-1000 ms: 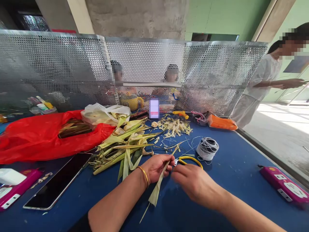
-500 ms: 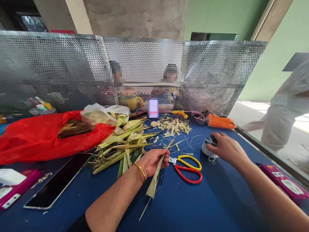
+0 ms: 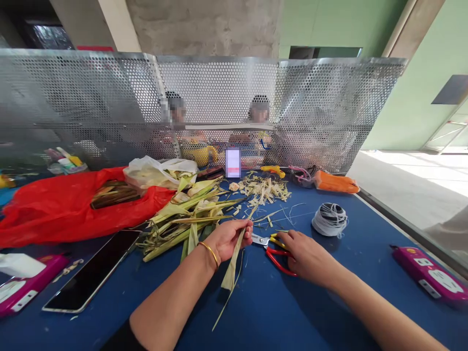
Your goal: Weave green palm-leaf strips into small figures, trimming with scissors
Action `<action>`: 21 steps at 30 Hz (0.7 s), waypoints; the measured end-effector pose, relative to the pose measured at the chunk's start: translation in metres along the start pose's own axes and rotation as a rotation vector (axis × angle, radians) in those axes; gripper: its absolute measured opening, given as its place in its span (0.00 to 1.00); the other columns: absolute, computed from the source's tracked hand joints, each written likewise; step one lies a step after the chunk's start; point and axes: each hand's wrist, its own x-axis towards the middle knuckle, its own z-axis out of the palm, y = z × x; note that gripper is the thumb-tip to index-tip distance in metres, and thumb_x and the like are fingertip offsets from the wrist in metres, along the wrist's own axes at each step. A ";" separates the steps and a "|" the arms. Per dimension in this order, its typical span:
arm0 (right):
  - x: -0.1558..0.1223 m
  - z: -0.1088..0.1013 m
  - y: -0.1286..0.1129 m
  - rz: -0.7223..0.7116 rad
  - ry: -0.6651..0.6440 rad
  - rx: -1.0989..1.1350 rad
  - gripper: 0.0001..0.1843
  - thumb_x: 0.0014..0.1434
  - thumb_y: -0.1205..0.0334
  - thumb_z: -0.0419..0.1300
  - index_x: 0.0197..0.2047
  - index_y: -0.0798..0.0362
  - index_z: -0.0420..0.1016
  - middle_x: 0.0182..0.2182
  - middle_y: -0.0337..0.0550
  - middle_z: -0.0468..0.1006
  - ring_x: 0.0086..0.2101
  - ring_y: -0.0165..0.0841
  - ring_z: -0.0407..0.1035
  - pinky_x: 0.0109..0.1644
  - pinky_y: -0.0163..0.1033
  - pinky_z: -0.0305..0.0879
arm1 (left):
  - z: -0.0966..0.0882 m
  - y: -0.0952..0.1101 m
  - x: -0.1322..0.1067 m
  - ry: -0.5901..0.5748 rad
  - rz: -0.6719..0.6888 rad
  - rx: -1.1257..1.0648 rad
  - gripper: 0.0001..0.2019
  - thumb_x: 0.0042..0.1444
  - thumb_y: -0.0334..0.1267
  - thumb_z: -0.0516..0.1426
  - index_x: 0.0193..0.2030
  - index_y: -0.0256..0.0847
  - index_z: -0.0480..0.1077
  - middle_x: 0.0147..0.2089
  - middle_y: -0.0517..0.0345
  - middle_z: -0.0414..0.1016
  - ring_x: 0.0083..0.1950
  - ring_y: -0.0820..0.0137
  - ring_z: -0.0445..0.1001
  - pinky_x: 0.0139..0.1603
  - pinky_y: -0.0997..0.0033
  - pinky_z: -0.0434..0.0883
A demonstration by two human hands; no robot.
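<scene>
My left hand [image 3: 233, 237] is closed round a strip of dry corn husk [image 3: 232, 270], which hangs down towards me with a thin strand trailing from it. Just right of that hand lies a pair of scissors [image 3: 260, 239] with one yellow and one red handle, blades pointing left. My right hand [image 3: 305, 256] has its fingers curled over the scissors' handles; the thumb is mostly hidden. Beyond my right hand a ball of white string [image 3: 329, 220] rests on the blue table [image 3: 263, 317]. Left of my left hand is a heap of husks [image 3: 190, 219].
Husk scraps [image 3: 266, 189] lie beyond the hands. A red plastic bag [image 3: 54, 204], a dark phone [image 3: 93, 273] and a purple case [image 3: 40, 282] are at left, another purple case [image 3: 427, 273] and an orange packet [image 3: 334, 182] at right. A perforated metal screen [image 3: 219, 83] stands behind, people beyond it.
My right hand has let go of the string ball and moved left onto the scissors' handles. My left hand still holds the husk strip. A person at the right has passed out of view.
</scene>
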 end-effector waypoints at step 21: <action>-0.090 -0.022 0.054 0.646 -0.121 1.536 0.24 0.47 0.45 0.68 0.45 0.48 0.76 0.35 0.43 0.79 0.35 0.34 0.74 0.36 0.31 0.73 | 0.002 0.001 -0.003 0.006 0.042 0.055 0.10 0.62 0.28 0.50 0.30 0.33 0.67 0.22 0.62 0.63 0.19 0.80 0.64 0.22 0.79 0.70</action>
